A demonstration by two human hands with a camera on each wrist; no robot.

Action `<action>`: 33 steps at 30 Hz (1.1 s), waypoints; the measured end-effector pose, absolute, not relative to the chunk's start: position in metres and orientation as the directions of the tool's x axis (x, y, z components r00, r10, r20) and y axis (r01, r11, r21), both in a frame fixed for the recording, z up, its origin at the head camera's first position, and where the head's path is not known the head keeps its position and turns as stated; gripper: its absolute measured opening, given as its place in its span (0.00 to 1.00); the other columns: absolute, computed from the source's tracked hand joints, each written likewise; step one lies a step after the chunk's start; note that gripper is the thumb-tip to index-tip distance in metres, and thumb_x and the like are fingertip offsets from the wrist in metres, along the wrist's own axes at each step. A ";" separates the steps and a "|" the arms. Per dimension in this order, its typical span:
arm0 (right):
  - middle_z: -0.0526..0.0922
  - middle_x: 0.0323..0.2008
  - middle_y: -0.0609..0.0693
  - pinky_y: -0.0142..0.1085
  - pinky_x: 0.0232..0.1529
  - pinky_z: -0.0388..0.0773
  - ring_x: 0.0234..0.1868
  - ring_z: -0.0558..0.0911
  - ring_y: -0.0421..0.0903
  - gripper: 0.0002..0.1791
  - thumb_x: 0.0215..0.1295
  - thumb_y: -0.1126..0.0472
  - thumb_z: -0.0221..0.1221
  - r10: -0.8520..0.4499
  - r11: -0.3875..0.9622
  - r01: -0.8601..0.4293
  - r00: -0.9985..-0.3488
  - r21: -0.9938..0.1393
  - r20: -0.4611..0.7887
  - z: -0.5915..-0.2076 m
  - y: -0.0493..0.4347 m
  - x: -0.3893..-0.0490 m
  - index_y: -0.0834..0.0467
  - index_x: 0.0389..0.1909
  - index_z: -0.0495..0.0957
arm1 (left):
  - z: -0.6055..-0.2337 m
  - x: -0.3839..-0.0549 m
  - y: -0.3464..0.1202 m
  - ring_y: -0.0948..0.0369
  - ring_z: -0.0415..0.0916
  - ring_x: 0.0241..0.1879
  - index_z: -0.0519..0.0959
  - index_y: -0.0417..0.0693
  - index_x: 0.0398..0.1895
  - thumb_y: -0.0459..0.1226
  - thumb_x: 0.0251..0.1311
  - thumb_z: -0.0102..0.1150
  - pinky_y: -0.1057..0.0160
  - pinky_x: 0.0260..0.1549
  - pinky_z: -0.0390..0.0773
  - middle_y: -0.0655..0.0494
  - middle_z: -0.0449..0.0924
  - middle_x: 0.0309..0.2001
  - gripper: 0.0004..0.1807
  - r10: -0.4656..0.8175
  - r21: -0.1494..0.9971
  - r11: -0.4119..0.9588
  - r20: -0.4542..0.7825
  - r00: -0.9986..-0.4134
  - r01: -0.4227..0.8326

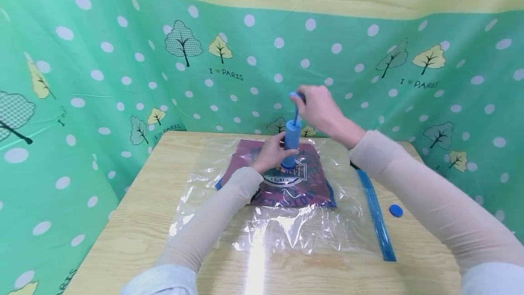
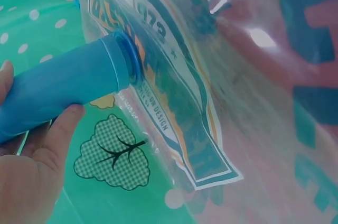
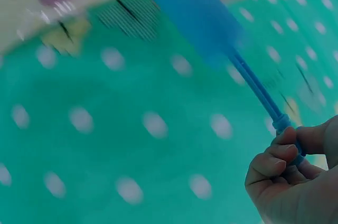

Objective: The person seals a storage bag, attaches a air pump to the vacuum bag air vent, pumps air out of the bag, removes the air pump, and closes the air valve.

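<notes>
A blue hand pump (image 1: 292, 142) stands upright on the valve of a clear plastic vacuum bag (image 1: 229, 233). My left hand (image 1: 271, 153) grips the pump's barrel near its lower half, thumb and fingers around it in the left wrist view. Above, my right hand (image 1: 321, 107) holds the pump's handle (image 3: 297, 155), with the rod (image 3: 259, 87) drawn partly out of the barrel. Folded inside the bag lies a maroon printed garment (image 1: 245, 158) with a badge reading 1873 (image 2: 153, 26). The pump's base (image 2: 127, 57) meets the bag over that badge.
A round blue cap (image 1: 395, 211) lies on the wooden table (image 1: 135, 222) at the right. The bag's blue zip edge (image 1: 375, 215) runs along its right side. Behind the table hangs a green dotted curtain (image 1: 229, 76) with printed trees.
</notes>
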State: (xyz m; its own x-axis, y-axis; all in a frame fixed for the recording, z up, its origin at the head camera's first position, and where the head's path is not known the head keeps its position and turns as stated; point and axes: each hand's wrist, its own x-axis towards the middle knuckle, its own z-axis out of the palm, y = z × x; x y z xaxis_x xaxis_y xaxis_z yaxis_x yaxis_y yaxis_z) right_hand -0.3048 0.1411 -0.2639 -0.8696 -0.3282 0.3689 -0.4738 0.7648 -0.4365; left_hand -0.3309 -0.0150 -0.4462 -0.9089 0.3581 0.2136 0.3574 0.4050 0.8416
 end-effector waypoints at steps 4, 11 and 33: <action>0.77 0.23 0.55 0.40 0.25 0.73 0.19 0.74 0.48 0.14 0.83 0.58 0.53 -0.347 0.786 -0.464 -0.878 -0.407 0.330 -0.300 0.138 -0.309 0.65 0.45 0.81 | -0.445 -0.332 -0.018 0.48 0.84 0.54 0.76 0.43 0.66 0.37 0.67 0.72 0.54 0.51 0.85 0.44 0.84 0.57 0.26 0.373 0.834 0.413 0.212 -0.903 0.366; 0.74 0.21 0.54 0.39 0.24 0.68 0.19 0.72 0.48 0.14 0.82 0.59 0.55 -0.384 0.780 -0.498 -0.859 -0.379 0.338 -0.314 0.138 -0.311 0.63 0.35 0.78 | -0.444 -0.332 -0.018 0.47 0.84 0.54 0.76 0.43 0.67 0.36 0.68 0.72 0.53 0.50 0.85 0.44 0.84 0.57 0.26 0.366 0.840 0.396 0.225 -0.903 0.370; 0.75 0.27 0.55 0.38 0.26 0.68 0.23 0.70 0.51 0.18 0.85 0.54 0.50 -0.286 0.750 -0.520 -0.811 -0.407 0.510 -0.203 0.145 -0.291 0.65 0.50 0.81 | -0.445 -0.330 -0.018 0.50 0.84 0.53 0.76 0.39 0.65 0.38 0.66 0.73 0.54 0.52 0.84 0.43 0.84 0.57 0.27 0.368 0.836 0.409 0.217 -0.904 0.367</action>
